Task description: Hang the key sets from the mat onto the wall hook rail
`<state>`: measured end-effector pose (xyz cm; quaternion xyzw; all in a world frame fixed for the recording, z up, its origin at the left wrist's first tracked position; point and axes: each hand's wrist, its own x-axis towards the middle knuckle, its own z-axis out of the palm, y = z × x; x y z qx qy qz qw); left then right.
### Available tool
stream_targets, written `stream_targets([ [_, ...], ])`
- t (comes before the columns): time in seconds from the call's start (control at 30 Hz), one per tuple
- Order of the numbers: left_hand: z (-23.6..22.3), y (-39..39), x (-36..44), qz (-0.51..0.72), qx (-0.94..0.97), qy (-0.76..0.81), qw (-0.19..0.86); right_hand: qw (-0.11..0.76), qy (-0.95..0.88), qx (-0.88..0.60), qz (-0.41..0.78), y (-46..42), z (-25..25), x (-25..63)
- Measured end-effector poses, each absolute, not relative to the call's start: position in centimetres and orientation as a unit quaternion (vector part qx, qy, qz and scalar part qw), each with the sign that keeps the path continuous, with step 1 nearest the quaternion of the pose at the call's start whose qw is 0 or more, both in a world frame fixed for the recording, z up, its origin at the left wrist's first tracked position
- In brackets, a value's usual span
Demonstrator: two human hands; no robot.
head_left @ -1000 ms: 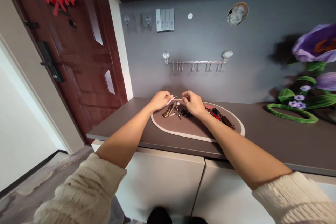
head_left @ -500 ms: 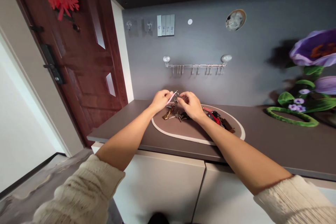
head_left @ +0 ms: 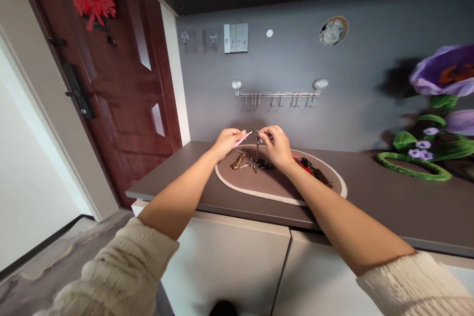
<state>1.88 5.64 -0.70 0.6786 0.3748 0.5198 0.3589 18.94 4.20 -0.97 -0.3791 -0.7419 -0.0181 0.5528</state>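
Observation:
My left hand (head_left: 228,142) is closed on a thin pink tag (head_left: 241,139) over the left part of an oval brown mat (head_left: 274,190). A metal key ring (head_left: 255,132) runs from the tag's tip to my right hand (head_left: 274,145), whose thumb and fingers pinch it. Below the ring hangs a key (head_left: 257,144), just above the mat. Under my hands lie a brass-coloured piece (head_left: 240,159) and several loose keys (head_left: 254,165). Right of my right wrist is a pile of red and black items (head_left: 309,167), partly hidden by my forearm.
A clear hook rail (head_left: 277,94) is fixed to the grey wall behind my hands. Fabric purple flowers (head_left: 440,71) with a green ring base (head_left: 411,172) stand at the right on the counter (head_left: 392,207). A dark red door (head_left: 126,84) is at the left.
My right hand has come closer to my left and now pinches the key ring, drawing it out from the tag. My left hand keeps hold of the pink tag. The view has shifted slightly.

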Motion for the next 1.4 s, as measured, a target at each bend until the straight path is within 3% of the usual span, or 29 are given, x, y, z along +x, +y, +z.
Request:
stream_targets([
  [0.47,-1.6,5.3,2.5,0.445,0.686,0.317,0.481,0.633,-0.666,-0.315,0.239,4.4,-0.8,18.6],
  [0.7,-1.0,5.2,2.7,0.538,0.69,0.289,0.388,0.622,-0.664,-0.334,0.244,4.6,-1.0,18.4],
  [1.4,-0.9,4.8,3.4,0.598,0.634,0.292,0.394,0.605,-0.652,-0.348,0.296,4.0,-1.5,17.6],
])
